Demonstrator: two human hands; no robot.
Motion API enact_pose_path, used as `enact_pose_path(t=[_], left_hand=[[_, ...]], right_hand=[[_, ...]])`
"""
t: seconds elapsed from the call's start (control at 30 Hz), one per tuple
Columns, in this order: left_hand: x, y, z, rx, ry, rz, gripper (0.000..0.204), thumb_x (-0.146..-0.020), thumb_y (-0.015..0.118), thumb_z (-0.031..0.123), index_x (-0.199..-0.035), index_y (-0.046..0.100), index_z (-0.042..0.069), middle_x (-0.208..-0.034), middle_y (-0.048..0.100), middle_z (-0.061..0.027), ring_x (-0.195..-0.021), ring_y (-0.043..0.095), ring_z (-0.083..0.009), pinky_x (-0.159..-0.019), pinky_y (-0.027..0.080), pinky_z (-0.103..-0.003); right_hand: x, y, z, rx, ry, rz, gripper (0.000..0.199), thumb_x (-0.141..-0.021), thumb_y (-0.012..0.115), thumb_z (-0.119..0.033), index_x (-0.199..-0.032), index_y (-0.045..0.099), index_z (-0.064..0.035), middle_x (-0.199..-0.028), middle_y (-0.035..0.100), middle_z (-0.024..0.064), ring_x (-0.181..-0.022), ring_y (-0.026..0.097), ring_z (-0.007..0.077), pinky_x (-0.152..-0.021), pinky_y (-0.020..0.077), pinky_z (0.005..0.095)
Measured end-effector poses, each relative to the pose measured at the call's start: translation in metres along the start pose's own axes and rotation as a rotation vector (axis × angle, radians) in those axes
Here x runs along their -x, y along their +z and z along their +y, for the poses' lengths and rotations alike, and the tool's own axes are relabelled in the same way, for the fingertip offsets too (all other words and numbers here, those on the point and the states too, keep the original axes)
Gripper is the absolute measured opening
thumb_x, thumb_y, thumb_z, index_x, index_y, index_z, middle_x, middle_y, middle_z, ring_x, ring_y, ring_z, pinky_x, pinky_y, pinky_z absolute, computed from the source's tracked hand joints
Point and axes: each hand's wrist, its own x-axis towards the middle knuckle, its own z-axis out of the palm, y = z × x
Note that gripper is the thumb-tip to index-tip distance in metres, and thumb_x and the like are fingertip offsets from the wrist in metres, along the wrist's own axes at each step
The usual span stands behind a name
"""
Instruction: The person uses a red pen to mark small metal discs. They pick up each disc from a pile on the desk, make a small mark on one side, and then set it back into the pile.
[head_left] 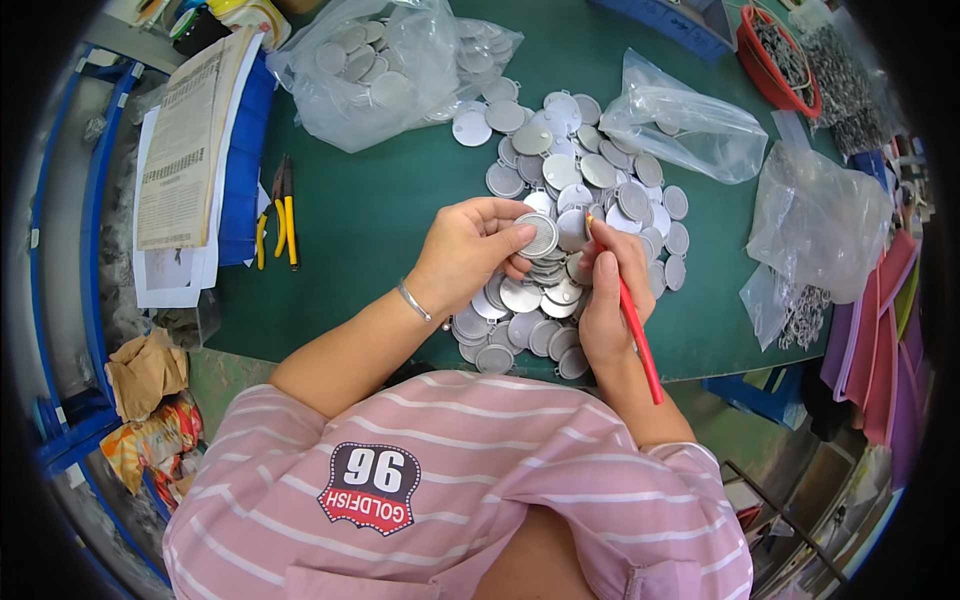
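My left hand [472, 252] holds a round silver metal disc [540, 235] upright between thumb and fingers. My right hand [612, 290] grips a thin red stick [634, 330] like a pen, its tip close to the disc's right edge. Both hands hover over a loose heap of several similar silver discs [585, 175] with small loops, spread on the green table mat [370, 220]. A silver bracelet sits on my left wrist.
A clear bag of discs [385, 65] lies at the back left, an almost empty bag [690, 120] at the back right. Yellow-handled pliers [283, 215] and papers on a blue folder [190, 150] lie to the left. A red basket [775, 60] and bagged chains [815, 225] stand right.
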Motion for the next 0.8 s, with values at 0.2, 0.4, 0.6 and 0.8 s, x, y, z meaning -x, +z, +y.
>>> enact_pose_path(t=[0.2,0.4,0.6,0.8], left_hand=[[0.000,0.002,-0.014,0.045,-0.020,0.055,0.025,-0.081,0.060,0.007,-0.100,0.050,-0.005,-0.078,0.060,-0.0094,-0.059,0.059,-0.0120,-0.053,0.050,-0.023],[0.000,0.000,-0.017,0.074,0.006,0.043,0.024,-0.082,0.060,0.007,-0.100,0.050,-0.004,-0.080,0.061,-0.0107,-0.060,0.060,-0.0122,-0.053,0.050,-0.022],[0.001,0.001,-0.016,0.061,0.025,0.051,0.022,-0.081,0.060,0.007,-0.099,0.050,-0.004,-0.080,0.061,-0.0110,-0.060,0.060,-0.0129,-0.053,0.050,-0.022],[0.001,0.003,-0.016,0.067,0.029,0.095,0.023,-0.081,0.059,0.004,-0.097,0.047,-0.008,-0.075,0.059,-0.0128,-0.058,0.061,-0.0161,-0.049,0.050,-0.022]], right_hand=[[0.006,0.008,0.005,-0.356,0.097,0.143,0.010,-0.087,0.049,-0.006,-0.091,0.044,0.0013,-0.081,0.055,0.0100,-0.068,0.050,0.0101,-0.063,0.0429,0.0220],[0.006,0.008,0.008,-0.122,0.020,0.101,0.010,-0.083,0.053,0.001,-0.082,0.043,-0.0007,-0.070,0.054,0.0087,-0.059,0.047,0.0090,-0.053,0.0393,0.0225],[0.008,0.006,0.010,-0.266,0.021,0.102,0.013,-0.080,0.054,0.005,-0.076,0.044,-0.0015,-0.066,0.052,0.0067,-0.055,0.045,0.0094,-0.052,0.0387,0.0227],[0.007,0.006,0.012,-0.238,0.000,0.100,0.015,-0.079,0.054,0.006,-0.072,0.044,-0.0020,-0.065,0.052,0.0069,-0.055,0.046,0.0103,-0.052,0.0385,0.0232]])
